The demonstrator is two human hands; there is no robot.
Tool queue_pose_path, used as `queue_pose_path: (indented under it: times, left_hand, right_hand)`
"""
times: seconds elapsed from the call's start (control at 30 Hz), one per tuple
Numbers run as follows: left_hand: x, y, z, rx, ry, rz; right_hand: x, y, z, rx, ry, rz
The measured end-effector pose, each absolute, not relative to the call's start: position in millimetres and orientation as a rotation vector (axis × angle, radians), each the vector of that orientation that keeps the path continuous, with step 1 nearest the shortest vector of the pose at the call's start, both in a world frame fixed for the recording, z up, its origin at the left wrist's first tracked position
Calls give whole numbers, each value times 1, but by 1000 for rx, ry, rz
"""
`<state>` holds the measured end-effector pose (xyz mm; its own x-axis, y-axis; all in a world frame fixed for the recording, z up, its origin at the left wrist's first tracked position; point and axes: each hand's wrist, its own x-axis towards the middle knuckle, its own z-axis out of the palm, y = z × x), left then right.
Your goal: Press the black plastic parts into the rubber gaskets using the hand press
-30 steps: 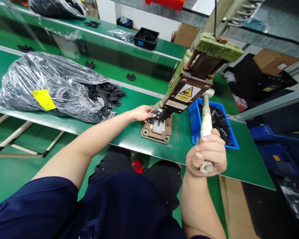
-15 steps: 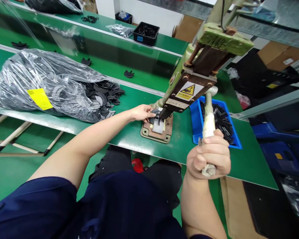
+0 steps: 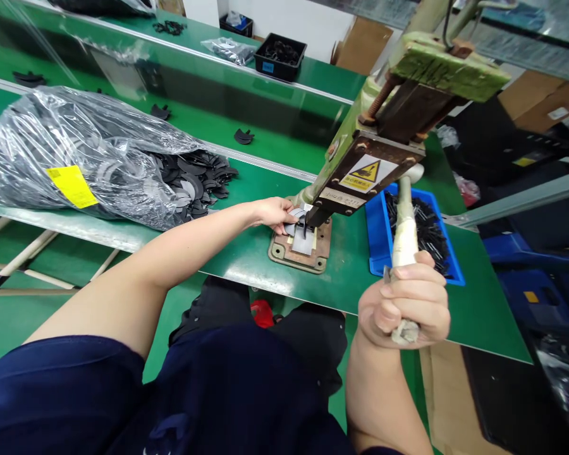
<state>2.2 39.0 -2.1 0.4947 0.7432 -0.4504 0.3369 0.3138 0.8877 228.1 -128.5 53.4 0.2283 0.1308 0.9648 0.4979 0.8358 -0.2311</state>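
My left hand [image 3: 275, 213] holds a flat dark part [image 3: 296, 222] on the base [image 3: 298, 248] of a green hand press [image 3: 360, 167], right under the press head. My right hand [image 3: 408, 306] is closed around the press lever [image 3: 404, 237], a pale wrapped handle that slants down toward me. A yellow warning sticker sits on the press head.
A clear plastic bag [image 3: 80, 158] with a yellow label spills several flat black parts onto the green bench [image 3: 246, 253] at the left. A blue bin [image 3: 377, 243] of thin black pieces stands right of the press. A black tray [image 3: 281, 58] sits on the far bench.
The view has shifted slightly, and my right hand has drawn the lever a little lower and to the right. My left hand stays at the press base.
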Motion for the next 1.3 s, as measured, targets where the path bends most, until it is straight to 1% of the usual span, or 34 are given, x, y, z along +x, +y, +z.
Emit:
queue_pose_path:
  times: [0.23,0.4,0.5,0.6,0.7,0.83,0.9,1.0,1.1,1.2,1.27,1.3]
  left_hand:
    - [7,39,4,1187,1127,277]
    - [8,35,3,1172,1159,270]
    - [8,33,0,1164,1170,277]
    - [8,29,-2,1168,1174,317]
    - [9,23,-4,1167,1175,362]
    - [9,20,-5,1149,1182,363]
    - [10,20,-6,1148,1177,358]
    - [10,19,-5,1127,1156,377]
    - [3,12,2,1126,1107,464]
    - [-14,-6,17,1172,1076,567]
    - [-27,-26,30,1215,1039,619]
    - [-33,-37,37,1243,1010,636]
  right_hand:
    - [231,-137,56,-672,-1388,-285]
    - [227,-134,71,-601,-1380,-257]
    - [227,-122,100,-519,-1319,-234]
    - [230,-108,141,-453,-1323,-165]
    - [233,-96,177,-488,-1375,-69]
    - [232,-85,196,-501,-1370,-12]
    - [230,-83,197,-464,-1370,-20]
    - [233,-87,194,-489,-1407,60]
    - [244,-94,180,-575,-1412,51]
    - [256,-102,139,-738,-1288,-53]
    - [256,-108,99,-838,-1261,-19]
    - [251,-111,78,-890,-1292,57]
